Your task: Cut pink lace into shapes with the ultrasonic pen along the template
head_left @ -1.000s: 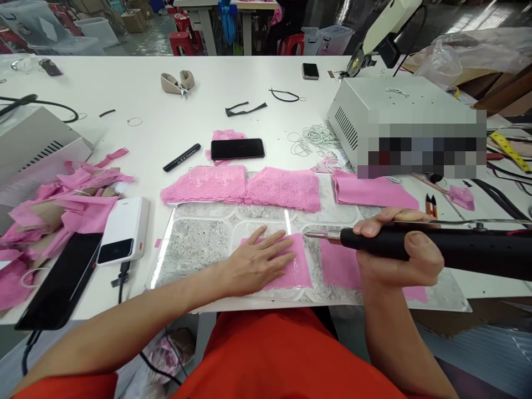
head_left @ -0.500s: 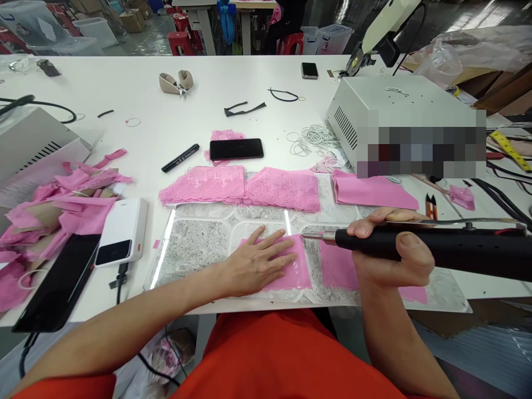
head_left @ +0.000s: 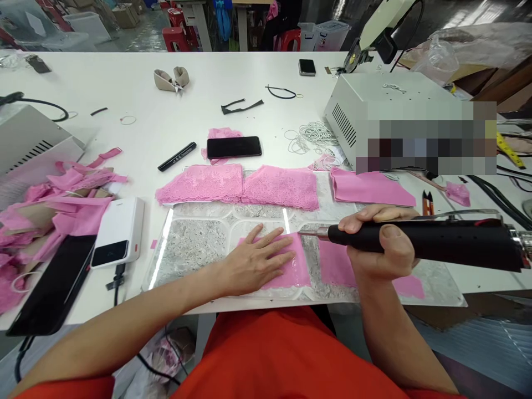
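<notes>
My left hand (head_left: 255, 261) lies flat with its fingers spread on a pink fabric piece (head_left: 297, 271), at the front of a grey marbled board (head_left: 195, 249). In my right hand (head_left: 384, 244) is a black handheld tool (head_left: 453, 244) with a slim metal tip, its trigger lever along the top. The tip points left and meets the upper right corner of that pink piece; whether it touches I cannot tell. A second pink piece (head_left: 336, 266) lies to the right, partly hidden by my right hand. Behind are two pink lace panels (head_left: 203, 185) and a folded pink cloth (head_left: 369, 188).
A vented grey box (head_left: 344, 122) stands at the right, with tangled white elastic (head_left: 311, 138) beside it. To the left are a pink fabric heap (head_left: 75, 205), a white power bank (head_left: 118, 235) and a dark phone (head_left: 52, 285). A black phone (head_left: 234, 147) and marker (head_left: 177, 157) lie behind the panels.
My right hand has shifted left with the black tool, so its metal rear end now shows. The tip stays near the same corner. My left hand holds still on the fabric.
</notes>
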`<act>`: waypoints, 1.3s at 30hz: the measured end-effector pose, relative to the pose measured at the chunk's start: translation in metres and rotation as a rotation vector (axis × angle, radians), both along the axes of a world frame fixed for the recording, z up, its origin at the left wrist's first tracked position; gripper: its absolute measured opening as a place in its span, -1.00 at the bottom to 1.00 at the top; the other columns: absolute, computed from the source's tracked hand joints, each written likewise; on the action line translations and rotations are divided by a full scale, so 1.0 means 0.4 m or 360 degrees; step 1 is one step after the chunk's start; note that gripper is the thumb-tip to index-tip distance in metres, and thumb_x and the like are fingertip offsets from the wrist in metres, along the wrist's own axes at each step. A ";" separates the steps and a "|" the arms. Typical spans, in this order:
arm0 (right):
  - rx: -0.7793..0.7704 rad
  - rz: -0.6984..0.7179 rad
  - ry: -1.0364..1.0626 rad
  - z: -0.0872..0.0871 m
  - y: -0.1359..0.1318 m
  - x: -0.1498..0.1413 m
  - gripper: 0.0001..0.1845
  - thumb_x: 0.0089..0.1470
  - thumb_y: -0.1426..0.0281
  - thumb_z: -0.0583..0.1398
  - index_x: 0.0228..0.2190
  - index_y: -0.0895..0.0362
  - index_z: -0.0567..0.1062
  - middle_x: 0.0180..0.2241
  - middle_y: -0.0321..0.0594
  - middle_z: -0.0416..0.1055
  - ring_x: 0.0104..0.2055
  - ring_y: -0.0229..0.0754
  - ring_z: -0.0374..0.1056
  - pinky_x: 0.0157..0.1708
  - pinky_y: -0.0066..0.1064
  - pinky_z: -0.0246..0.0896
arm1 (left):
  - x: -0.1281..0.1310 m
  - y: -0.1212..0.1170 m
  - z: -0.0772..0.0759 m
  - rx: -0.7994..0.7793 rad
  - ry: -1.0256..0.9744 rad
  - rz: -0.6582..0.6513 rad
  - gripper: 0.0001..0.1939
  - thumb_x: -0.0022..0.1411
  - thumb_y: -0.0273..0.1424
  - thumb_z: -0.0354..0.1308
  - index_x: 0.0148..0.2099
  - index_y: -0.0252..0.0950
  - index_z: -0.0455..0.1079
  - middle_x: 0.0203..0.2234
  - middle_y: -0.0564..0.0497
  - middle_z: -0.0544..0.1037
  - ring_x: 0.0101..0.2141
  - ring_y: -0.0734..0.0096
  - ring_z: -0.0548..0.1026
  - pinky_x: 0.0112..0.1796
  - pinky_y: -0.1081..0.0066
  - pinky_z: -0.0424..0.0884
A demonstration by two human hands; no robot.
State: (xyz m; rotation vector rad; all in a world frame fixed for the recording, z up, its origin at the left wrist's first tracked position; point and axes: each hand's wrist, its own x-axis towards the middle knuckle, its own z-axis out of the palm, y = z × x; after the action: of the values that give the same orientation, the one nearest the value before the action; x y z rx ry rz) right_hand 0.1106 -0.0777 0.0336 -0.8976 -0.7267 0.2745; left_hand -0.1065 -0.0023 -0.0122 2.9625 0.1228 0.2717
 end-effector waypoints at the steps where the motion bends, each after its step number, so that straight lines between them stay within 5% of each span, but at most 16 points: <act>1: -0.0003 -0.0001 0.0007 0.001 0.000 0.000 -0.90 -0.19 0.37 0.23 -0.51 0.11 0.43 -0.53 -0.36 0.38 -0.67 -0.31 0.28 -0.66 -0.36 0.32 | -0.001 0.000 0.002 0.0001 0.0012 0.0003 -0.60 0.54 -0.27 -0.07 0.31 -0.22 0.30 0.32 -0.10 0.31 0.38 0.10 0.13 0.36 -0.09 -0.03; 15: -0.0166 0.0345 0.0106 0.030 -0.147 0.044 -0.80 -0.20 0.30 0.32 -0.44 0.12 0.61 -0.52 -0.32 0.45 -0.67 -0.30 0.29 -0.69 -0.34 0.32 | -0.086 -0.061 0.037 -0.0076 -0.0008 0.0071 -0.61 0.53 -0.28 -0.06 0.30 -0.22 0.30 0.36 -0.11 0.23 0.39 0.04 0.10 0.37 -0.17 -0.19; 39: -0.0192 0.0382 0.0074 0.030 -0.142 0.022 -0.83 -0.15 0.29 0.33 -0.44 0.11 0.57 -0.52 -0.33 0.43 -0.65 -0.29 0.29 -0.67 -0.31 0.35 | -0.086 -0.071 0.022 -0.0006 -0.0044 0.0092 -0.59 0.53 -0.21 -0.08 0.30 -0.19 0.29 0.36 -0.09 0.25 0.39 0.11 0.10 0.38 -0.13 -0.32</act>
State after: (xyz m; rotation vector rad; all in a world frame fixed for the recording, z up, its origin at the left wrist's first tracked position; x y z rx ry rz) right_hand 0.1195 -0.1347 0.0458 -0.9152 -0.7816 0.5549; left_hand -0.1410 -0.0307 -0.0034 2.9533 0.2060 0.3193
